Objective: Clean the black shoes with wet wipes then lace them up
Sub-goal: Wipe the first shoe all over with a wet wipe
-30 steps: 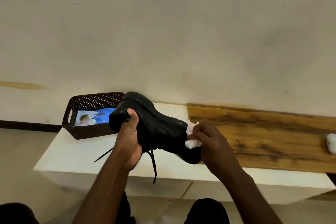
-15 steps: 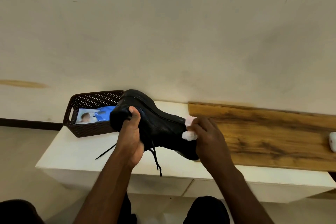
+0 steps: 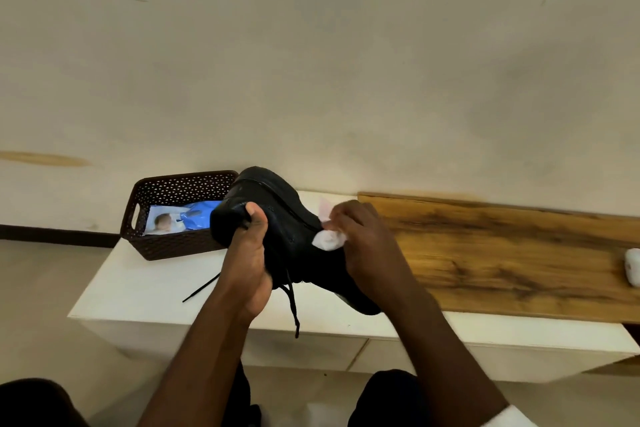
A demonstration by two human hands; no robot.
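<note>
While a person's left hand [image 3: 247,262] grips the heel end of a black shoe [image 3: 294,236] with the thumb hooked over its rim, the right hand [image 3: 367,239] pinches a bunched white wet wipe [image 3: 329,239] against the shoe's side. The shoe hangs in the air above the front part of a white counter [image 3: 145,291], toe tilted down toward the right, and its loose black lace [image 3: 292,305] dangles past the counter's front edge; another lace end trails across the white top to the left of the wrist. A dark brown perforated basket [image 3: 173,243] stands at the counter's back left corner, just beside the shoe's heel, with a blue and white pack of wipes [image 3: 183,220] lying inside it. To the right, a wood-grain board [image 3: 502,253] covers the counter top from the hands to the frame's edge, bare but for a small white object [image 3: 633,265] at the far right, too cropped to tell what it is. Open white surface lies between the basket and the front edge. A plain cream wall [image 3: 311,62] rises behind, with a dark skirting strip at lower left, and pale floor shows beside the counter's left end.
</note>
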